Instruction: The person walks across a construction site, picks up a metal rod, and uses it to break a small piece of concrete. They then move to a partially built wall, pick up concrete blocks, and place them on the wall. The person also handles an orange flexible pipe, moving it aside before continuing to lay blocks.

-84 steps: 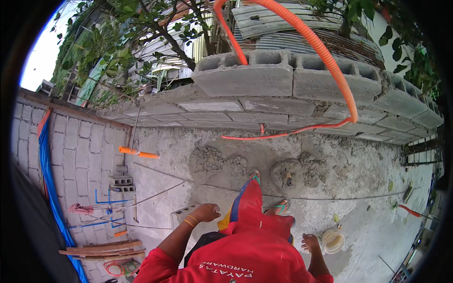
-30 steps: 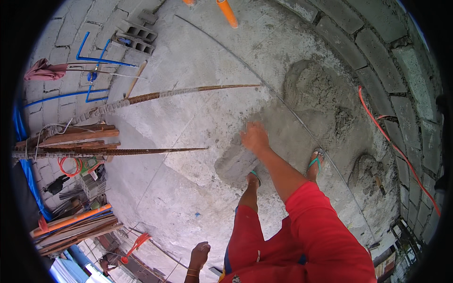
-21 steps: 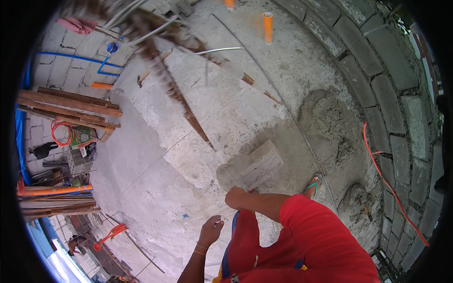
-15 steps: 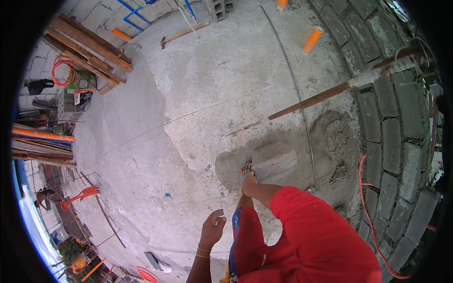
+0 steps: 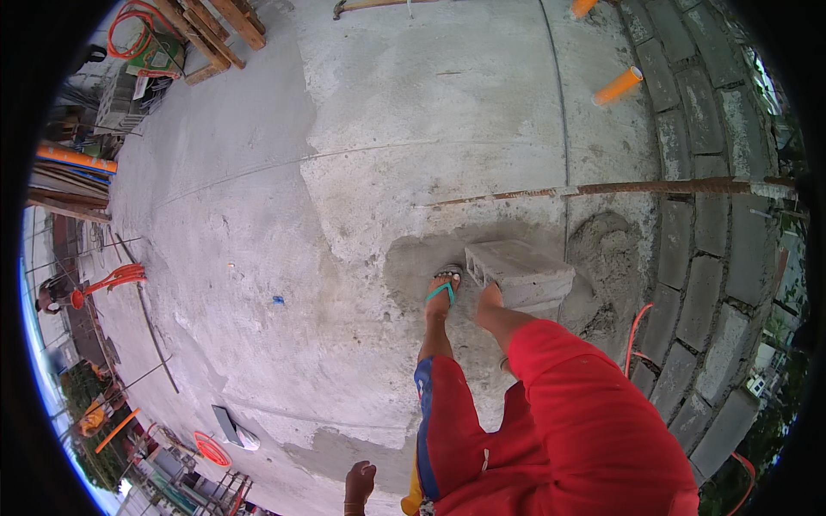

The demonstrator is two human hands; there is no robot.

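A grey concrete hollow block (image 5: 525,267) stands tilted on a damp patch of the floor, with one end face and a long side showing. My right hand (image 5: 490,295) grips its near left end; the fingers are hidden against the block. The red sleeve above that forearm covers much of the lower right. My left hand (image 5: 360,480) hangs low near the bottom edge, fingers curled in, with nothing seen in it. Beside the block rests my left foot (image 5: 442,292) in a green-strapped sandal.
Wet mortar (image 5: 602,267) lies heaped right of the block, near a block wall (image 5: 710,232). A wooden bar (image 5: 654,187) crosses beyond it. An orange pipe (image 5: 618,86) rises from the floor. Timber (image 5: 215,34) and an orange hose (image 5: 129,30) are at far left.
The block has gone from lying low to tilted up in my right hand's grip, a little to the right. My left hand has dropped toward the bottom edge, fingers curling. The view has shifted.
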